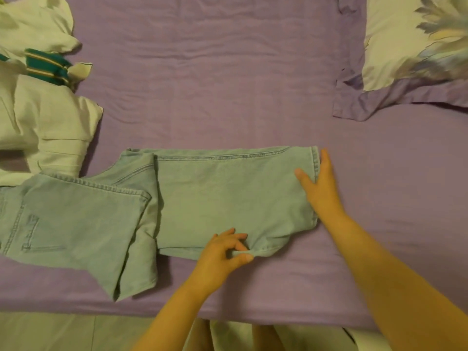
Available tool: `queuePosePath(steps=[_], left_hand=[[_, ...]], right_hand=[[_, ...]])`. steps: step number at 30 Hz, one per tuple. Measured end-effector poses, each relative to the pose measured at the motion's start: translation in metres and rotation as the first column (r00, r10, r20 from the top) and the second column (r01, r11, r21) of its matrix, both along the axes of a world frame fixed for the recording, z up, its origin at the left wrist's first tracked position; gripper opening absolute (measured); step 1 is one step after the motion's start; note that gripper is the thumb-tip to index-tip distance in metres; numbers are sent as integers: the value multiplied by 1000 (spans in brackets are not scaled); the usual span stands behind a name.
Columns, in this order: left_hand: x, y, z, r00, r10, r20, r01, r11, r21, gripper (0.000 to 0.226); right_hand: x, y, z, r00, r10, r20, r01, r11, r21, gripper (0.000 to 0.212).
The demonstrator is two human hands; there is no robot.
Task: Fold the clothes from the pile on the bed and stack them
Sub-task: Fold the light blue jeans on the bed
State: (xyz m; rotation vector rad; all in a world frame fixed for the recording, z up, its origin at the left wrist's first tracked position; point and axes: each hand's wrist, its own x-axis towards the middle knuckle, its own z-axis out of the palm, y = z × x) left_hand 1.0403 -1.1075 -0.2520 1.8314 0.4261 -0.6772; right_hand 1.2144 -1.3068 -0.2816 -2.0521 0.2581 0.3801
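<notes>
A pair of light blue jeans (215, 196) lies across the purple bed sheet (215, 84), partly folded, with the pocket end at the left. My left hand (222, 252) pinches the near edge of the folded leg section. My right hand (320, 184) lies flat with straight fingers on the right end of the jeans, by the hem. A pile of pale clothes (43, 117) sits at the far left, with a teal striped garment (48, 65) among them.
A floral pillow with a purple border (415, 51) lies at the upper right. The bed's near edge (101, 314) runs along the bottom, with pale fabric below it.
</notes>
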Motion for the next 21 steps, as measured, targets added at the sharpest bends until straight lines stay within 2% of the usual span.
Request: queuePosePath(steps=[2,4,6,8,10,12,14,18,21], left_hand=[[3,-4,-6,992,-97,-76,98,995,4,11],[8,-4,-9,957,-270,-103,277,959,64,19],[17,-3,-5,929,-334,-159,343,939,31,26],[29,-5,5,919,-334,-209,326,942,-73,34],[46,-10,12,928,-357,-104,361,932,27,37],[69,-18,13,956,-292,39,281,944,173,34],[98,-26,9,958,-242,153,198,946,256,32],[159,-40,-7,897,-325,301,178,887,427,33],[202,-56,-22,829,-471,300,288,821,494,34]], right_hand=[[-30,-6,-5,1000,-18,-25,19,999,47,83],[-54,-12,-10,1000,-2,-21,3,999,35,86],[-63,-15,-11,999,30,30,-28,998,-56,81],[-60,-18,-4,994,61,90,-44,982,-182,74],[-49,-20,7,987,117,110,-84,960,-268,70],[-33,-18,12,982,169,90,-129,931,-340,70],[-22,-12,12,979,202,40,-172,910,-376,75],[-30,-15,-7,970,243,-27,-237,903,-358,92],[-42,-22,-21,984,181,6,-176,967,-185,94]])
